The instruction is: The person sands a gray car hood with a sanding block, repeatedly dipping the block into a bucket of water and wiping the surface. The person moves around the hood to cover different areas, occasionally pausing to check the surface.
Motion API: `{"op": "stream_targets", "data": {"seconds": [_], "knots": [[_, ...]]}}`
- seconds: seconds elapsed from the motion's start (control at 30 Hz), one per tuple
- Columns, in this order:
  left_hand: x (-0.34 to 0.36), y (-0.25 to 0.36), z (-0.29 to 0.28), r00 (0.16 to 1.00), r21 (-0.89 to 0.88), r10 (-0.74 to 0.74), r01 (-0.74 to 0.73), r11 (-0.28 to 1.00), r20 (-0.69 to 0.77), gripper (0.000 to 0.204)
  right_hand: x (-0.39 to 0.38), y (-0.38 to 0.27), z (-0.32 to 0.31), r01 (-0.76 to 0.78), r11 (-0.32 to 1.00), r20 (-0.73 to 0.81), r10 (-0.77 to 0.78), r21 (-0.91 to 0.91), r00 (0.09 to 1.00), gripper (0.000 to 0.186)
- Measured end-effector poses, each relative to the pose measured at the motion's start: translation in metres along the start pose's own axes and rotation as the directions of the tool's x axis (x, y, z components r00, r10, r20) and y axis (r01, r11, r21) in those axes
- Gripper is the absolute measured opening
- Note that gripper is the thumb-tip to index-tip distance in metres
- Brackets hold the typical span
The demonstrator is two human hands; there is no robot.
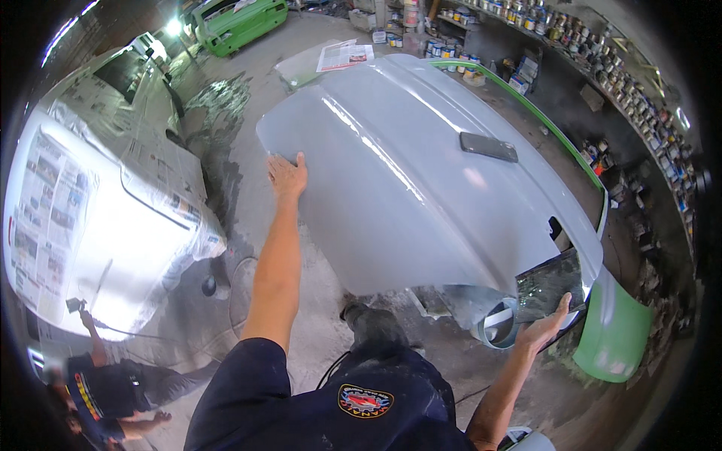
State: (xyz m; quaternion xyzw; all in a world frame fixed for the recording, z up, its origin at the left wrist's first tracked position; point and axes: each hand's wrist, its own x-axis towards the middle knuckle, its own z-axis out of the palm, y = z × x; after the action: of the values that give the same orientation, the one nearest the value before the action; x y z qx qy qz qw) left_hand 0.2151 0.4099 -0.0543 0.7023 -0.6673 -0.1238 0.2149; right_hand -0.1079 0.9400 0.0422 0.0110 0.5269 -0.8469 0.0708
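Note:
A large grey car hood panel fills the middle and right. My left hand rests open at its left edge, fingers apart and palm down. A dark phone-shaped object lies on top of the hood. At the lower right, my right hand grips a black, wet-looking sheet over the hood's corner. Below that corner sits a pale round bucket, partly hidden by the panel.
A masked white car body stands left, with a co-worker holding a tool beside it. Green panels stand at top left and lower right. Shelves of cans line the right wall. A hose crosses the floor.

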Motion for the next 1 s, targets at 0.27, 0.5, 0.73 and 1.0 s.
{"op": "stream_targets", "data": {"seconds": [0.27,0.5,0.73,1.0], "knots": [[-0.158,0.021,-0.017,1.000,-0.025,0.011,-0.011,1.000,0.007,0.090,0.005,-0.018,-0.048,-0.102,0.992,0.170,0.088,0.075,0.981,0.055],[-0.274,0.036,-0.029,0.999,-0.100,0.015,-0.010,0.995,0.051,0.087,0.000,-0.010,-0.060,-0.193,0.977,0.293,0.160,0.089,0.943,0.055],[-0.344,0.058,-0.037,0.995,0.069,0.026,-0.033,0.997,0.098,0.084,-0.007,-0.019,-0.061,-0.213,0.972,0.348,0.167,0.099,0.922,0.053],[-0.344,0.132,-0.001,0.864,0.094,0.483,-0.498,0.862,0.145,0.083,0.007,-0.045,-0.104,-0.113,0.992,0.162,0.103,0.053,0.981,0.054]]}}
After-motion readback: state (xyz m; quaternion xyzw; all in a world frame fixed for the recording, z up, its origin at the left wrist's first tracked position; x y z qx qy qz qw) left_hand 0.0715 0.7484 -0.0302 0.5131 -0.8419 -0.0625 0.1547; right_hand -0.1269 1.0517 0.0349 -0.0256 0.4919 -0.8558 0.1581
